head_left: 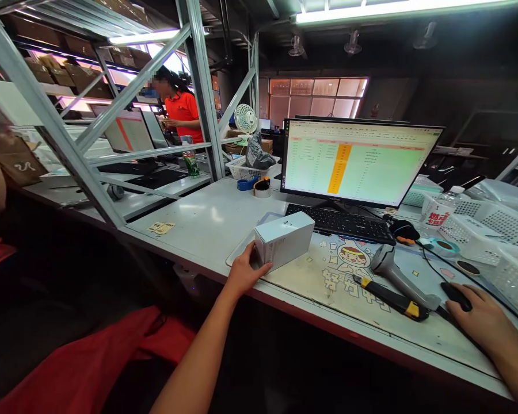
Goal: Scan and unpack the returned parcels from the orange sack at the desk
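Note:
A white box (290,244) with a small dark squiggle on top rests on the desk mat, near the desk's front edge. My left hand (243,272) grips its near left end, thumb low on one side and fingers partly hidden behind it. At the right, my right hand (486,317) is curled over a black computer mouse (456,295). Between the hands lie a grey barcode scanner (403,280) and a yellow-and-black utility knife (391,297). Behind the box stand a black keyboard (341,223) and a lit monitor (358,164) showing a spreadsheet.
Metal shelf posts (205,86) rise at the desk's left end. Tape rolls (262,188) and a white basket (252,168) sit at the back. A plastic bottle (441,210) and baskets (501,215) crowd the right. A person in red (183,109) stands beyond the shelf.

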`<state>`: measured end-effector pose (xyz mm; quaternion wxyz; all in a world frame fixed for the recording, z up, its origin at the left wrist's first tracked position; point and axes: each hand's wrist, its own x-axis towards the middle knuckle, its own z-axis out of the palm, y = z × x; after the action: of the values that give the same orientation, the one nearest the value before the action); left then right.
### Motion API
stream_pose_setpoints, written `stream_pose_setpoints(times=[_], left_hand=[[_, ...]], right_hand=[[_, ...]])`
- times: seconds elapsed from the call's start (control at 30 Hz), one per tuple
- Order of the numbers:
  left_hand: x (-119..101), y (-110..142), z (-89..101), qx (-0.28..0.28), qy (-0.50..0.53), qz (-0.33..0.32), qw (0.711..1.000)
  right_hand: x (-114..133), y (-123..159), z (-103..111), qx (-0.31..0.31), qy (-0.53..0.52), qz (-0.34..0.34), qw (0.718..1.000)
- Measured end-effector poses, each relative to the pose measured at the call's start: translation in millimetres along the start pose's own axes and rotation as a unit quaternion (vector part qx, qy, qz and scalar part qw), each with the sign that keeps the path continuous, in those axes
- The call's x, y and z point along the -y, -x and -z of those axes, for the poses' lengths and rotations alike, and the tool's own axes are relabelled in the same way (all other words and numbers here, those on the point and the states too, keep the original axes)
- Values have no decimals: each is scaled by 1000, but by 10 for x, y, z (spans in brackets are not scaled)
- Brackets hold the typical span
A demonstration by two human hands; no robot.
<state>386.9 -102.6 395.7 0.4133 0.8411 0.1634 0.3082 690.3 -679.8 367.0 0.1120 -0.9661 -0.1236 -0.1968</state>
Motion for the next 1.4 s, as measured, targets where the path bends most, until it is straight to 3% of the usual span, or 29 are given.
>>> stream_pose_setpoints(times=[0.2,0.4,0.5,0.57,0.6,0.63,0.7,0.77,0.87,1.03,1.13,1.2,1.27,1.37,1.4], left_hand=[[23,-24,110,54,76,3,996],[78,-57,119,116,168,-9,979],[47,-72,120,90,173,-29,980],[-9,-53,119,73,173,-37,981],[-52,-22,114,75,179,-38,980],[-105,29,105,86,191,-38,977],[-237,209,77,127,232,-35,964],[-369,494,61,180,275,-39,944],[-485,1035,149,255,325,-32,910],[-491,1784,602,350,358,22,865],[-421,2028,787,375,390,22,841],[-334,2156,739,369,414,15,832],[-211,2289,548,341,432,18,835],[17,2504,155,289,423,74,856],[83,2580,39,305,393,96,862]], right_hand=[[-34,-49,-52,-16,-13,-5,1000],[-53,-35,-22,-74,-25,7,997],[217,2,242,-179,-41,27,983],[623,68,511,-227,-79,73,968],[887,124,656,-218,-108,102,965],[1176,198,800,-193,-146,123,962],[1765,391,1069,-42,-254,168,952],[2265,612,1295,130,-342,197,910],[2677,918,1535,252,-365,210,871],[2689,1236,1742,430,-409,144,792],[2675,1425,1843,458,-375,157,791],[2666,1622,1942,426,-360,161,814],[2591,1820,2079,368,-370,131,843],[2197,2045,2403,231,-416,-4,879],[1978,2137,2556,165,-437,-56,882]])
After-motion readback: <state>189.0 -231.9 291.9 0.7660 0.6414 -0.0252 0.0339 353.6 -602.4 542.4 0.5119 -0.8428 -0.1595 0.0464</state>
